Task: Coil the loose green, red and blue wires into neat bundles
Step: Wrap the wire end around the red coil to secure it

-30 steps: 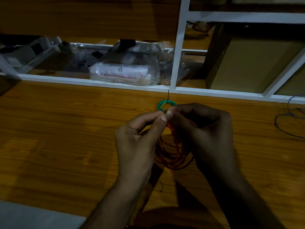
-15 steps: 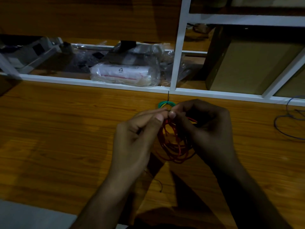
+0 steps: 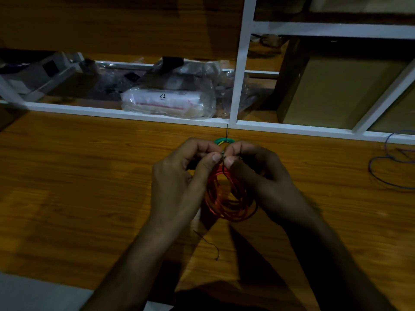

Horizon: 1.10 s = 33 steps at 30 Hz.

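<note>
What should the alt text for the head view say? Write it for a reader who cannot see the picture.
Two hands, left hand and right hand, pinch the top of a red wire coil held over a wooden table. A small green wire bundle lies just beyond the hands, and loose blue wire lies at the far right. Behind stands a white-framed shelf with plastic bags.

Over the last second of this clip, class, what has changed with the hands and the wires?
The left hand and right hand stayed together, pinching a thin dark tie at the top of the red wire coil; they shifted only slightly, and the coil's loops now hang more in view between them. The green wire bundle and loose blue wire on the wooden table stayed put.
</note>
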Each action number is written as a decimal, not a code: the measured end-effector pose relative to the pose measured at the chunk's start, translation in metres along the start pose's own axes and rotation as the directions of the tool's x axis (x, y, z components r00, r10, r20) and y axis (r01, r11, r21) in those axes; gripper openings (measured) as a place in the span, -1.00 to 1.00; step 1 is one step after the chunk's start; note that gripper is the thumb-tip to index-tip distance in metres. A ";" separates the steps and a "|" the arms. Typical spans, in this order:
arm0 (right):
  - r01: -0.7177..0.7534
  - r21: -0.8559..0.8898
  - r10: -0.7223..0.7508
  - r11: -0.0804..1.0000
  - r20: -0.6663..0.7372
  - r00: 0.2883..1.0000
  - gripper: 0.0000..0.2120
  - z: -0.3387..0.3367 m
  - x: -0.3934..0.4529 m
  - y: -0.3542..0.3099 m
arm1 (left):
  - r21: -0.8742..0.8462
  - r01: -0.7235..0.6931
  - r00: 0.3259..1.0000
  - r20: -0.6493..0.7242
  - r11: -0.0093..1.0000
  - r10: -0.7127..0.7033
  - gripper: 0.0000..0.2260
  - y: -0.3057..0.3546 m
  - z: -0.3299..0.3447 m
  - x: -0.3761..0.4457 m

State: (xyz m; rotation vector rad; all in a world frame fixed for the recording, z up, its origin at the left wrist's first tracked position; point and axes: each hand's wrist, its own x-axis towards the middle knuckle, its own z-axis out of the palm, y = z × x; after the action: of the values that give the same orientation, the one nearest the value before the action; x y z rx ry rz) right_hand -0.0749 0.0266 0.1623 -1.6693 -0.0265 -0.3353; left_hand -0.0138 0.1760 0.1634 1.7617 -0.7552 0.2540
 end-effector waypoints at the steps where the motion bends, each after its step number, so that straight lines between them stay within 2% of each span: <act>1: 0.004 -0.006 -0.004 1.000 0.017 1.000 -0.89 -0.001 0.000 0.000 | -0.025 0.002 1.000 -0.006 1.000 -0.002 -0.95 -0.001 -0.001 0.000; 6: -0.033 0.009 0.032 0.999 0.071 0.997 -0.93 0.000 0.004 0.006 | -0.170 0.024 1.000 -0.003 0.985 -0.025 -0.90 -0.002 -0.002 0.005; 9: -0.029 -0.025 0.030 0.999 0.055 0.998 -0.92 0.002 0.006 0.007 | -0.184 0.030 0.999 -0.009 0.982 -0.032 -0.89 -0.002 -0.002 0.007; 13: -0.044 0.013 0.043 0.999 0.081 0.996 -0.95 -0.005 0.006 0.002 | -0.187 0.035 0.999 -0.019 0.982 -0.039 -0.92 -0.004 -0.003 0.006; 20: -0.172 0.172 0.153 0.970 0.118 0.981 -0.94 -0.005 0.006 -0.001 | -0.039 -0.067 0.997 -0.037 0.997 0.066 -0.95 -0.005 -0.001 0.004; 25: -0.300 0.317 0.289 0.900 0.082 0.954 -0.88 0.000 0.009 0.004 | -0.026 -0.048 0.999 -0.015 0.998 0.048 -0.94 -0.005 0.002 0.004; 29: -0.424 0.359 0.415 0.831 0.106 0.903 -0.85 0.002 0.012 0.005 | -0.002 -0.059 0.998 0.003 0.998 0.059 -0.92 -0.007 0.004 0.002; 33: -0.452 0.371 0.447 0.811 0.105 0.888 -0.92 0.003 0.014 0.009 | 0.029 -0.076 0.997 0.004 0.997 0.076 -0.91 -0.008 0.006 -0.002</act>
State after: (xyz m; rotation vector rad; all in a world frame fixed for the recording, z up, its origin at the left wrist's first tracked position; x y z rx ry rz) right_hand -0.0592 0.0263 0.1563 -1.2321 0.2776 0.0463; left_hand -0.0115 0.1725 0.1546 1.7626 -0.8256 0.3151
